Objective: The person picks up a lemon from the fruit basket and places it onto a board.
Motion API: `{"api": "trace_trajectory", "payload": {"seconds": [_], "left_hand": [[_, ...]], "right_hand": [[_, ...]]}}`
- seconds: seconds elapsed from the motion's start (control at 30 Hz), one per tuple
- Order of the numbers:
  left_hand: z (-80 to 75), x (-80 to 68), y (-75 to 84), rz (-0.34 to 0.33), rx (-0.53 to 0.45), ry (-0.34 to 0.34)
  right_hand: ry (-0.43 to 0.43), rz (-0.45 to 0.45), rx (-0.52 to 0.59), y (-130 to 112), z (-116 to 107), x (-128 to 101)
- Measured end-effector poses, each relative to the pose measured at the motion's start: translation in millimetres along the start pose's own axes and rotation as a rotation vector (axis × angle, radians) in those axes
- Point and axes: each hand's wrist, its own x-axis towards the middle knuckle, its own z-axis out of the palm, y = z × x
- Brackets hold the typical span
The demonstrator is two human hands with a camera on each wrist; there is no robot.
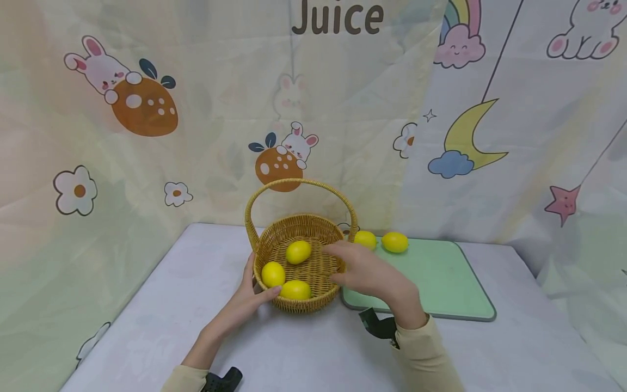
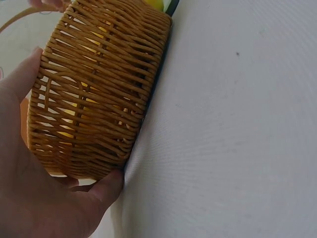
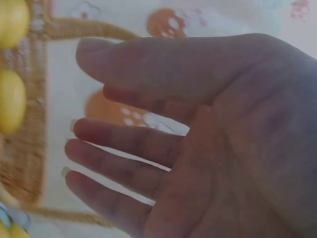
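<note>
A wicker basket (image 1: 303, 219) with a tall handle stands mid-table and holds three yellow lemons (image 1: 298, 251). My left hand (image 1: 257, 288) grips its near-left wall; in the left wrist view the thumb (image 2: 106, 186) and fingers wrap round the woven side (image 2: 99, 89). My right hand (image 1: 343, 261) hovers over the basket's right rim, fingers straight and spread. The right wrist view shows its bare palm (image 3: 237, 148) with nothing in it, and lemons (image 3: 11, 99) blurred at the left. Two more lemons (image 1: 365, 239) (image 1: 394, 242) lie at the far edge of a green cutting board (image 1: 441, 283).
The white table (image 1: 294, 354) runs out to near and side edges. A printed cartoon cloth (image 1: 147, 136) hangs as a backdrop behind and at both sides. The green board touches the basket's right side.
</note>
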Motion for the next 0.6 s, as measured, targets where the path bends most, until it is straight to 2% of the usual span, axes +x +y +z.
{"api": "trace_trajectory", "payload": {"seconds": [0.17, 0.33, 0.47, 0.6], "left_hand": [[-1.2, 0.2, -0.2, -0.003, 0.000, 0.001], [-0.9, -0.6, 0.3, -0.014, 0.008, -0.001], [-0.3, -1.3, 0.9, -0.013, 0.007, -0.002], [0.2, -1.0, 1.4, -0.015, 0.010, 0.002]], "right_hand": [[-0.109, -0.064, 0.043, 1, 22, 22], [-0.172, -0.113, 0.069, 8, 42, 42], [-0.215, -0.122, 0.068, 14, 56, 54], [-0.260, -0.094, 0.058, 18, 68, 62]]}}
